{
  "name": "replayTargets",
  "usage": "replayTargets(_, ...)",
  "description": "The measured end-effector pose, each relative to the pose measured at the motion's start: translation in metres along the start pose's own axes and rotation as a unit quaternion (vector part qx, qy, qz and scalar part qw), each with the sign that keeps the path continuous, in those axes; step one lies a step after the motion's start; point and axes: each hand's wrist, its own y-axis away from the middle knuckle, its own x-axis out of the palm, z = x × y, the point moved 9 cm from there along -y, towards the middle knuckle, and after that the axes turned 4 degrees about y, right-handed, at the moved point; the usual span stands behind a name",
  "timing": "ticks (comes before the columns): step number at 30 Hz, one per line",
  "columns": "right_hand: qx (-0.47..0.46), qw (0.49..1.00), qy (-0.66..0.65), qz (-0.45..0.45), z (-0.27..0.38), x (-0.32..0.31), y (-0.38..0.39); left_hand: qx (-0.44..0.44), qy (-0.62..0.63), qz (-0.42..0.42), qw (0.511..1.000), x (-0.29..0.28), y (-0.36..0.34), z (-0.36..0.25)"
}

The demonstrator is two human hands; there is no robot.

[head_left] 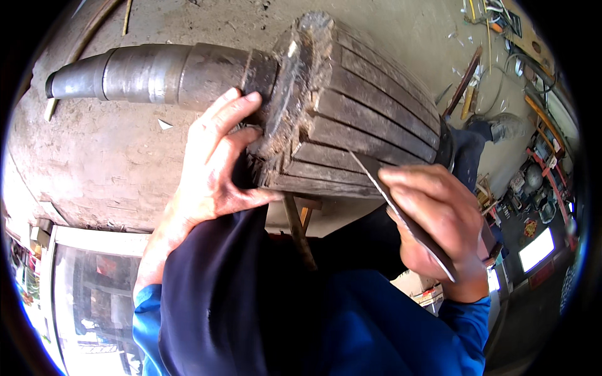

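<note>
- Head view: concrete floor (94,166), brown-grey, dusty, spreads behind everything, mostly far and left.
- Slotted drum (376,119): mid-scene, across the far side of the person's lap. Dark metal, long bars with slots between them, worn and dirty.
- Stepped shaft (147,72): runs left out of the drum, narrows in steps toward its free end. Bright bands on the metal.
- Dark apron (216,276): near, centre, over blue sleeves.
- Glass panel (94,294): white-framed, near left, reflections in it.
- Left hand (216,160): spread, not clenched. Fingertips rest on the collar where shaft meets drum; thumb reaches along the drum's near edge. Can't tell if the thumb presses.
- Right hand (436,216): closed, pinching a blade, just near of the drum's right half.
- Thin metal blade (426,240): flat, slanted, far tip at the drum's near-side bars. Can't confirm contact.
- Wooden piece (296,225): slim, slanted, just near of the drum's underside.
- Pale scrap (164,125): left, on the floor, near side of the shaft.
</note>
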Motion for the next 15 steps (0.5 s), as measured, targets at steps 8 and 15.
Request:
replayTargets(8, 0.151, 0.980, -0.123, 0.042, -0.023, -0.012, -0.022, -0.005, 0.022, 0.002, 1.000, 0.001, 0.001, 0.001)
replayTargets(15, 0.085, 0.994, -0.058, 0.032, -0.008, 0.001, -0.020, -0.007, 0.031, 0.005, 0.999, 0.000, -0.002, 0.001)
